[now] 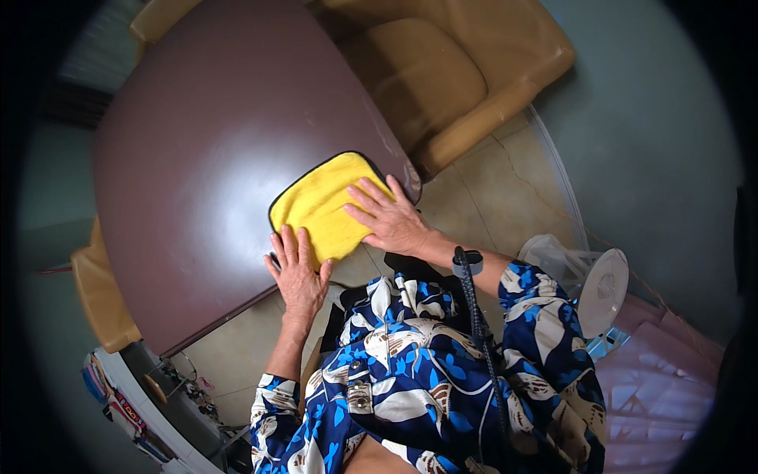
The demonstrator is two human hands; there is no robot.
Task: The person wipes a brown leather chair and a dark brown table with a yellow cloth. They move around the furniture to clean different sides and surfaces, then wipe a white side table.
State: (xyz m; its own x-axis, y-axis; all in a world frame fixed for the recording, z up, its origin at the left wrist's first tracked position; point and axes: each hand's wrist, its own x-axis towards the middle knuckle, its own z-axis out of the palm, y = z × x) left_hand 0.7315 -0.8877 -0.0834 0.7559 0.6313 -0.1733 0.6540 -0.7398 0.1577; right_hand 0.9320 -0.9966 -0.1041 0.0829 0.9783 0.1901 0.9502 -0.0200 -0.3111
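Observation:
A yellow cloth with a dark edging [325,201] lies spread over the near edge of a dark reddish-brown table [201,148], close to its right corner. My left hand [299,272] rests on the cloth's lower left part, fingers apart and pointing away from me. Flat on the cloth's right side lies my right hand [391,219], its fingers spread. Neither hand shows a grip on the cloth. The undersides of both hands are hidden.
A tan leather armchair [503,121] stands against the table's right side, and another [103,296] at its left. At right are a white plastic stand or spool [604,290] and a pinkish cover [657,385]. Folded textiles [121,409] lie at lower left.

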